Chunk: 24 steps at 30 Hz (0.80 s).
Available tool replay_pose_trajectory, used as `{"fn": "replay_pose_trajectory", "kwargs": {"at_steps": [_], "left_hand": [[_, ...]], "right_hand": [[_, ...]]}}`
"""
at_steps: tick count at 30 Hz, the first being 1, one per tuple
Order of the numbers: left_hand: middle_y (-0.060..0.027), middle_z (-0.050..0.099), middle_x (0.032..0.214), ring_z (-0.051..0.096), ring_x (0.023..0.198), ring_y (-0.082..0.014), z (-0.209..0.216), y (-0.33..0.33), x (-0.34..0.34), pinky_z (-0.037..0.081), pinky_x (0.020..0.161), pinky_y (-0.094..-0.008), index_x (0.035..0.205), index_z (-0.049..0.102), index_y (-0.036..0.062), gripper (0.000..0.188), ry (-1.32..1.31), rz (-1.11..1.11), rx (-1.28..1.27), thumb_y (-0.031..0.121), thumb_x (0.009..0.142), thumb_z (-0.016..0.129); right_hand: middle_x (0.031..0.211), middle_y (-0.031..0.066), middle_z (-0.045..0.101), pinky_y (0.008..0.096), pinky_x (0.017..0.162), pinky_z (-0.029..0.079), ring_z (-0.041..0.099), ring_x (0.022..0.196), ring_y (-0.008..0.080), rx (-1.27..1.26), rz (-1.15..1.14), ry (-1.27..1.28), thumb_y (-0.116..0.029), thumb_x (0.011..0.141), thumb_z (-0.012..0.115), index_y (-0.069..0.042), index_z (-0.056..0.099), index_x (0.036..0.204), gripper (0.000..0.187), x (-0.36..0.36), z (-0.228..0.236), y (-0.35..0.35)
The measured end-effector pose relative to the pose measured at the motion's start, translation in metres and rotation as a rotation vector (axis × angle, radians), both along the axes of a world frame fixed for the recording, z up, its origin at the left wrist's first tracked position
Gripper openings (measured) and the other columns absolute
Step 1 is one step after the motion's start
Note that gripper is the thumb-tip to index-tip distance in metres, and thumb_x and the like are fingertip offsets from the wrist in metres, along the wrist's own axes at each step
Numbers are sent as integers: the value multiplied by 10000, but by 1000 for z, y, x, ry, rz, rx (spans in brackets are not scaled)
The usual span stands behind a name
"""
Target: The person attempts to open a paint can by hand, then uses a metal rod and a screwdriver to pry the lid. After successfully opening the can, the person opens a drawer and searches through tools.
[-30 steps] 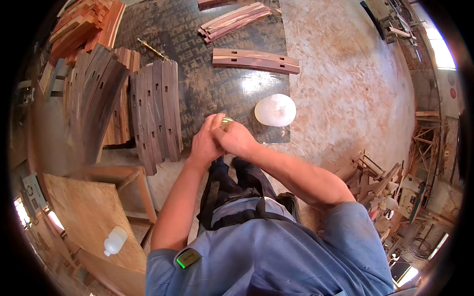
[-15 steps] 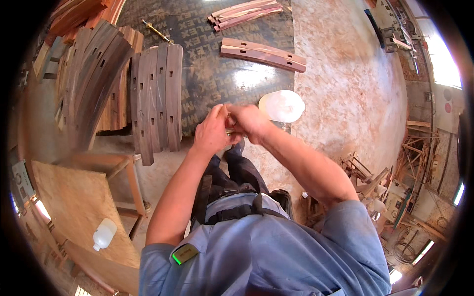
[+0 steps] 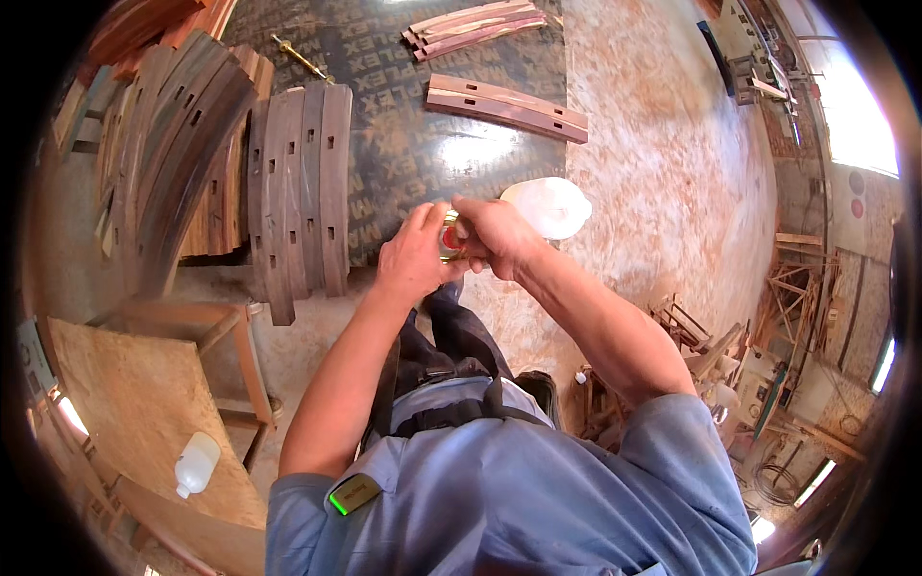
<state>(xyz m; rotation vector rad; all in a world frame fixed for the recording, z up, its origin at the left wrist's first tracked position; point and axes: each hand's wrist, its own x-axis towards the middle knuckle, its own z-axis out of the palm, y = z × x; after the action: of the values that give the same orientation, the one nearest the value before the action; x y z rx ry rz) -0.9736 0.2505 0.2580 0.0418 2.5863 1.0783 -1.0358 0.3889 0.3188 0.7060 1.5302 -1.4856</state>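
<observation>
In front of my waist, both hands meet on a small round can with a gold-coloured rim and a red part on its end. My left hand is wrapped round the can's left side. My right hand closes over the other side, its fingers at the red part. Much of the can is hidden by my fingers. Just beyond my right hand, a whitish plastic container sits at the corner of the dark printed board.
Slotted, curved wooden pieces lie in stacks at the left. Two slotted pieces and a pile of thin strips rest on the board, near a metal clamp. A white bottle lies on a plywood panel.
My right hand has turned on the can, and the can's gold rim and red part now show between my hands. The whole view has shifted slightly.
</observation>
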Motion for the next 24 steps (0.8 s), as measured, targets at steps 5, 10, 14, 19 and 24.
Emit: {"fn": "replay_pose_trajectory", "kwargs": {"at_steps": [5,10,14,19,24], "left_hand": [[-85,526,1361,567,1225,-321,-1,-5,-1,542,904,-452,1391,443,130,877,57,-19,27,269,635,865],[-74,484,1436,545,1261,-323,-9,-6,1,524,951,-436,1456,411,143,860,27,-38,40,237,699,809],[-85,506,1399,570,1220,-318,-20,-4,5,531,939,-434,1445,449,138,838,138,2,97,245,708,834],[-88,538,1360,597,1171,-317,-30,-5,6,529,934,-418,1369,562,144,656,193,26,204,235,770,812],[-93,583,1292,604,1149,-318,-38,-4,9,528,913,-403,1234,657,122,477,318,56,276,220,791,803]], "right_hand": [[680,100,613,325,451,455,595,526,180,188,402,237,-362,966,515,1,616,772,423,20,23,-11],[844,98,662,316,497,521,635,597,161,-58,37,178,-234,959,548,-5,606,953,236,27,7,0],[871,97,653,321,561,583,660,638,164,-37,122,191,-186,952,562,-1,598,1004,196,26,10,0],[905,110,655,330,567,596,659,615,179,-34,175,162,-188,953,555,19,598,1078,246,25,23,-2],[898,124,662,332,573,602,672,622,194,-17,311,135,-225,958,552,38,612,1078,295,11,16,4]]}}
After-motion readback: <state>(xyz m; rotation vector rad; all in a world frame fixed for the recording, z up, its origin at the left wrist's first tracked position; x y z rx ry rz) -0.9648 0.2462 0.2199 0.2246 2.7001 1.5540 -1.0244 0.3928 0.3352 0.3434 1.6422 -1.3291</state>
